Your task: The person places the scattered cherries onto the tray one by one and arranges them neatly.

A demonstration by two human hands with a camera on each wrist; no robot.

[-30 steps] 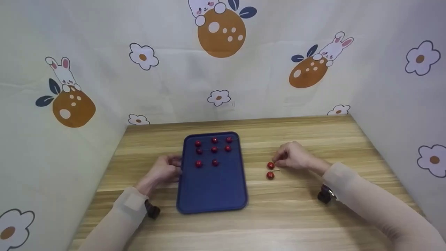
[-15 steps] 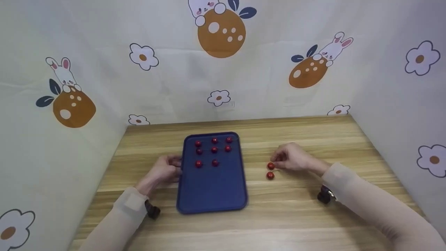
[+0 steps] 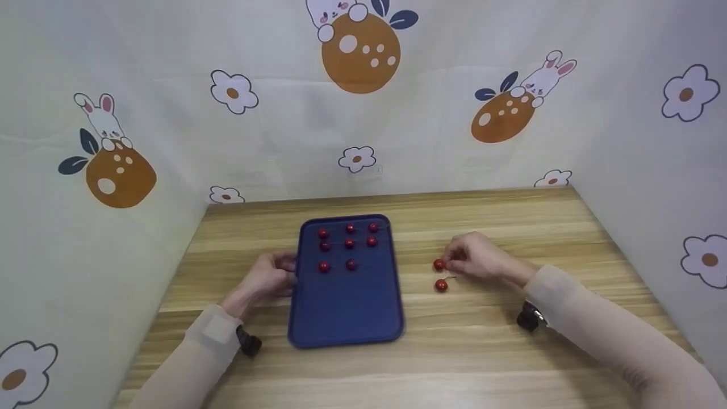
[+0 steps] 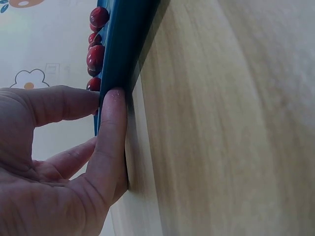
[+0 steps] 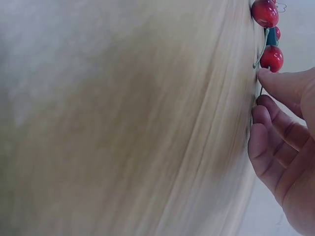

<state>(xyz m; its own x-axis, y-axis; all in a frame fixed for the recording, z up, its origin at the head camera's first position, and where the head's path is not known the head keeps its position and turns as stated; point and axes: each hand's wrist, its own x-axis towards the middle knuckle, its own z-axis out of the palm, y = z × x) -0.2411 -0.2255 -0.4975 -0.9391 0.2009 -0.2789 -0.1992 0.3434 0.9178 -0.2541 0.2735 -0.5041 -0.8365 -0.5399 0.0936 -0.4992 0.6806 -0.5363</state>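
At the left edge of the dark blue tray (image 3: 346, 309), my left hand (image 3: 266, 278) pinches the rim between thumb and fingers; the left wrist view shows the grip close up. Several red cherries (image 3: 349, 243) lie in rows on the tray's far half. Right of the tray, my right hand (image 3: 477, 255) pinches the thin stem of a red cherry (image 3: 439, 264). In the right wrist view that cherry (image 5: 272, 60) is just beyond the thumb tip. Another cherry (image 3: 441, 286) with a green stem lies on the table, nearer to me.
The wood-grain table (image 3: 483, 352) meets a cloth backdrop (image 3: 284, 142) printed with rabbits, oranges and flowers at the back and both sides. Small black devices (image 3: 248, 342) are strapped at both wrists. A strip of table separates the tray from the loose cherries.
The cherry at my right fingertips has shifted slightly away from me, widening its gap from the other loose cherry. The left hand and the tray stay in place.
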